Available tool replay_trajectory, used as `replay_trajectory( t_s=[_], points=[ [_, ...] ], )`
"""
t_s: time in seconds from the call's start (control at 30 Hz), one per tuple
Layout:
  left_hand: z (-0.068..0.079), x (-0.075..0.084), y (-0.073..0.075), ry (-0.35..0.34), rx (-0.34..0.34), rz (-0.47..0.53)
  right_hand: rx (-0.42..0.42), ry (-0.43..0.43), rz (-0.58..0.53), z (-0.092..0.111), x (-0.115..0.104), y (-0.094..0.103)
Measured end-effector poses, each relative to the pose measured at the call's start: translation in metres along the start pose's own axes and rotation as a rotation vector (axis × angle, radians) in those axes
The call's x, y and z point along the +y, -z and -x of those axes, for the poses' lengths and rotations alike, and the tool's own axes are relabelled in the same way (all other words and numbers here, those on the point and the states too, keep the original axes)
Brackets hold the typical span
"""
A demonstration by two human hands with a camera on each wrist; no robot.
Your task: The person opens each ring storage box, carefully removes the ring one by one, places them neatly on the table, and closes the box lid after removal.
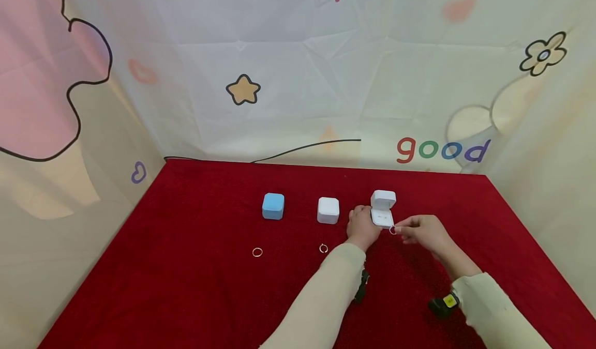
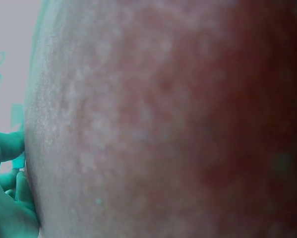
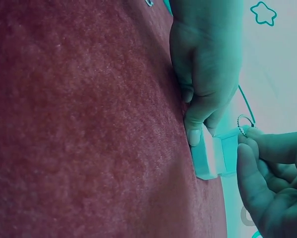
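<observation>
An open white ring box (image 1: 382, 217) stands at the right of the row, lid raised, its pale insert showing. My left hand (image 1: 363, 227) grips the box from its left side; in the right wrist view the thumb (image 3: 194, 136) presses against the base. Just in front of the box's right corner, my right hand (image 1: 426, 231) pinches a thin ring (image 1: 392, 230) between thumb and fingertips. Small studs line the ring's band in the right wrist view. Blurred red cloth fills most of the left wrist view, with some fingers (image 2: 12, 208) at its left edge.
A closed white ring box (image 1: 328, 210) and a closed blue ring box (image 1: 273, 206) stand to the left. In front of them lie an open-banded ring (image 1: 323, 248) and a gold-coloured ring (image 1: 257, 252). Red cloth (image 1: 186, 287) covers the table; a printed curtain (image 1: 298, 70) hangs behind.
</observation>
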State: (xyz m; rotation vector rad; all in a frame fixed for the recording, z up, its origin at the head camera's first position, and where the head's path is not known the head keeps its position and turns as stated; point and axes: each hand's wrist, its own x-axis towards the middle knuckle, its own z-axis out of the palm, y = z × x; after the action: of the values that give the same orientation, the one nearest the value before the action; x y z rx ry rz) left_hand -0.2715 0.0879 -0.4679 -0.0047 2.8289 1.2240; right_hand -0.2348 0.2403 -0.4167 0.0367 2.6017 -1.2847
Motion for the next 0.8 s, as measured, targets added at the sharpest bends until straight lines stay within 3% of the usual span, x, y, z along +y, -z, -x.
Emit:
replay_trajectory(
  t_s=[0.8],
  points=[
    [-0.002, 0.000, -0.002, 0.006, 0.000, -0.018, -0.069, 0.011, -0.031, 0.011, 0.012, -0.004]
  ],
)
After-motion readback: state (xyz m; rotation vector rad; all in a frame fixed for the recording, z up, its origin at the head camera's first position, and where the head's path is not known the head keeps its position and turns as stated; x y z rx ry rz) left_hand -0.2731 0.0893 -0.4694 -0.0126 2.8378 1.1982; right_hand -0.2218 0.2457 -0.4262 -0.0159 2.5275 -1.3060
